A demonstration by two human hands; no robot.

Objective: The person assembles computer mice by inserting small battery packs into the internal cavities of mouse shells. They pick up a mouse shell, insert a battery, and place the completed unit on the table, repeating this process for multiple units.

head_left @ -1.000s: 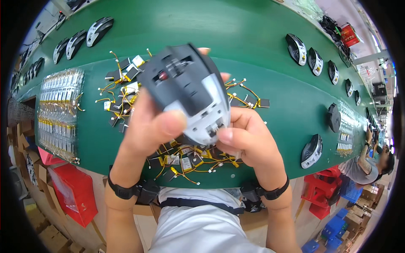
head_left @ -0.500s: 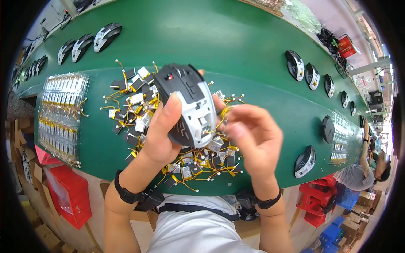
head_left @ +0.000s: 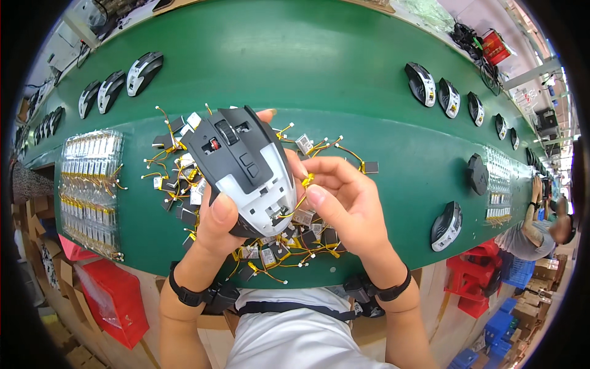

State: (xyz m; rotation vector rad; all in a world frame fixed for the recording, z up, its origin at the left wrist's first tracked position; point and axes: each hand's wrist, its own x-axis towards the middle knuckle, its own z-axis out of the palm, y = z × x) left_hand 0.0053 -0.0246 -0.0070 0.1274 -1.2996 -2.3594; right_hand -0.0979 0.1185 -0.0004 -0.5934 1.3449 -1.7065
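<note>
Leftward, well beyond the left hand (head_left: 216, 232), has a clear plastic tray (head_left: 91, 200) filled with rows of wired pouch cells; farther out from that hand than the tray, three black-and-grey computer mice (head_left: 145, 74) in a slanting line; nearer the body, a red crate (head_left: 117, 301). Just beyond and below the left hand, shows a loose heap of pouch batteries (head_left: 268, 257) on the green bench (head_left: 381, 123). With the left hand, clasps a black computer mouse (head_left: 255, 175) from its side and underneath, scroll wheel (head_left: 227, 131) pointing away, pale grey section toward the right hand (head_left: 347, 206). Has thin wires running from that section to the right hand; there, pinches a yellow-wrapped lead (head_left: 307, 180) between thumb and curled fingers. Right of the right hand, shows a single part-grey mouse (head_left: 446, 226), a round-edged black shell (head_left: 477, 174) and another clear tray (head_left: 499, 190); farther up, a receding row of mice (head_left: 420, 85); lower, red stools (head_left: 470, 277).
</note>
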